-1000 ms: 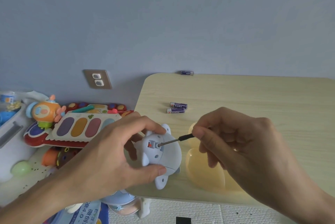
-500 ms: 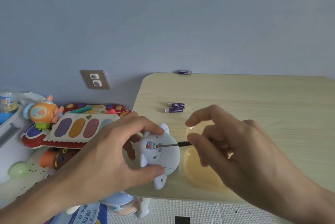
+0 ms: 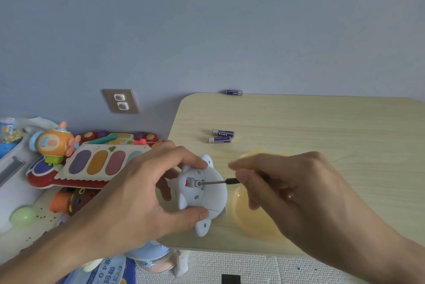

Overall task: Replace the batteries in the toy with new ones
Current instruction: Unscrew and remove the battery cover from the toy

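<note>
My left hand [image 3: 138, 194] grips a small pale-blue toy [image 3: 212, 194] over the table's near-left corner, its underside turned up. My right hand [image 3: 296, 191] pinches a thin screwdriver [image 3: 218, 182] whose tip sits in a screw hole beside an orange switch on the toy. Two purple batteries [image 3: 222, 136] lie side by side on the wooden table [image 3: 322, 127] behind the toy. A third battery [image 3: 234, 92] rests at the table's far edge against the wall.
A translucent yellow shell [image 3: 250, 219] lies on the table under my right hand. Left of the table, on the floor, are a colourful xylophone toy [image 3: 101, 164], an orange submarine toy [image 3: 54, 143] and other toys. A wall socket [image 3: 121, 101] sits behind them.
My right hand's fingers have shifted on the screwdriver handle, opening and closing again as it turns. The toy and my left hand stay in place.
</note>
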